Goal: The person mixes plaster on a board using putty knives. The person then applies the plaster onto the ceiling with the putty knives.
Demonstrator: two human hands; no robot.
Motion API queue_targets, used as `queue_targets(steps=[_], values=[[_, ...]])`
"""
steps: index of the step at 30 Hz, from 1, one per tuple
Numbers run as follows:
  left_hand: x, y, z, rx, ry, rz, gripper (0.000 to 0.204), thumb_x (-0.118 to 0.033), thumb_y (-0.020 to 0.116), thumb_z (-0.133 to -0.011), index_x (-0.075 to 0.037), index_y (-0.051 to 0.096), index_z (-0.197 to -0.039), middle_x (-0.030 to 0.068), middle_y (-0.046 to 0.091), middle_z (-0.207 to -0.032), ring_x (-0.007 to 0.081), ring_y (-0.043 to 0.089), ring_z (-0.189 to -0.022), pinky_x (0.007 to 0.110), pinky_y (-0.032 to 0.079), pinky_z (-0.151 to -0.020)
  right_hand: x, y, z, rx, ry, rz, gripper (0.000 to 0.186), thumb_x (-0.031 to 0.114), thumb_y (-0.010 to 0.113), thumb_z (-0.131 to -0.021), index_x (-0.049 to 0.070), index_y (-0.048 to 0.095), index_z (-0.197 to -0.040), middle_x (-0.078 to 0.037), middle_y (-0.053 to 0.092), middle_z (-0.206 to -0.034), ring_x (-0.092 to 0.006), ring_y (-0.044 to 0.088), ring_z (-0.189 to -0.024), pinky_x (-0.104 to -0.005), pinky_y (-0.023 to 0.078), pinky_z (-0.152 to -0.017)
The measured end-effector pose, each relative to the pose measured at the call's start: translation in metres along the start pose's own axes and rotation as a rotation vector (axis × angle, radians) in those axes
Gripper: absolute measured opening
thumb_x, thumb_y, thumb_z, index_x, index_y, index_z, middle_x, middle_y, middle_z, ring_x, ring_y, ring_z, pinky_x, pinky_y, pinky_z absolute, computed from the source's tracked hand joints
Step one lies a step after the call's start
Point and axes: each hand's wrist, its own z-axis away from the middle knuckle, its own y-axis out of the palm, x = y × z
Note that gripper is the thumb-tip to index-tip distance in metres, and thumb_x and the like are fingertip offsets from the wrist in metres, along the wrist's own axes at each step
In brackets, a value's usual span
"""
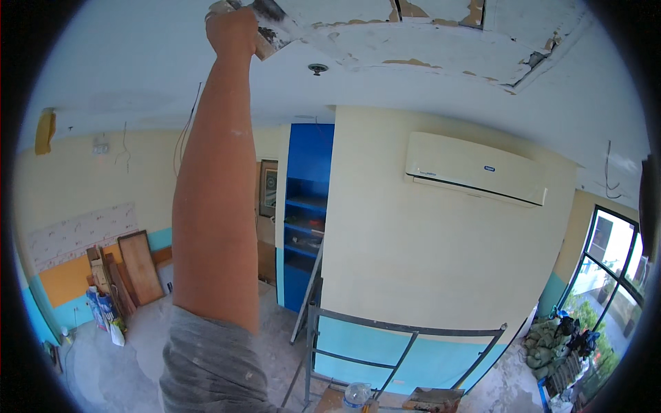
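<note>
My left arm, in a grey sleeve, reaches straight up from the lower edge. At the ceiling my left hand [233, 33] is wrapped round a putty knife [270, 40], a flat tool with a wide blade that points to the right. Grey and dark smears cover the blade, which lies against or just under the white ceiling [385, 48]; I cannot tell which. Right of the blade the ceiling has patched strips, torn brown paper and open slots. A small round sprinkler head [317, 69] juts down near the tool. My right hand is out of the picture.
Below me stands a metal scaffold frame [406, 329] with a clear plastic bottle [357, 395] on its boards. A white air conditioner [475, 168] hangs on the cream wall. Behind are blue shelves [306, 206] and leaning boards [141, 268]. Sacks [547, 347] lie by the window; loose wires dangle.
</note>
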Motion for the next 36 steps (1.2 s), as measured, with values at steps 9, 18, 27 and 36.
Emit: queue_targets(steps=[9,18,27,36], values=[[-0.044,-0.089,0.025,-0.251,-0.287,0.628,0.040,-0.024,0.053,-0.091,0.007,0.049,-0.115,0.0316,0.059,-0.103,0.0443,0.061,-0.095,0.047,0.051,-0.079,-0.002,-0.002,-0.006,0.084,-0.055,0.046,0.044,0.050,0.057,-0.087,0.023,0.051,-0.122,0.001,0.049,-0.107,-0.0169,0.051,-0.088,-0.0344,0.042,-0.071],[-0.034,-0.093,0.026,-0.034,-0.083,0.315,0.035,-0.014,0.046,-0.087,-0.004,0.044,-0.120,0.0226,0.068,-0.086,0.0404,0.067,-0.080,0.048,0.054,-0.071,-0.014,-0.015,-0.017,0.139,-0.004,0.012,0.045,0.050,0.055,-0.090,0.028,0.047,-0.129,0.003,0.050,-0.109,-0.0160,0.050,-0.089,-0.0352,0.041,-0.073],[0.005,-0.022,0.027,-0.027,-0.262,0.684,0.051,-0.020,0.063,-0.083,0.003,0.044,-0.125,0.0194,0.064,-0.106,0.0302,0.065,-0.093,0.042,0.050,-0.083,-0.031,-0.025,-0.024,0.119,0.031,0.122,0.049,0.058,0.057,-0.085,0.025,0.051,-0.121,0.003,0.051,-0.097,-0.0144,0.049,-0.082,-0.0342,0.040,-0.071],[-0.011,-0.022,0.018,0.222,-0.823,2.035,0.046,-0.008,0.067,-0.084,0.003,0.045,-0.123,0.0152,0.055,-0.120,0.0277,0.055,-0.109,0.042,0.048,-0.089,-0.032,-0.032,-0.016,0.008,-0.044,0.114,0.049,0.060,0.054,-0.086,0.020,0.054,-0.115,0.000,0.052,-0.093,-0.0155,0.050,-0.077,-0.0341,0.045,-0.064]])
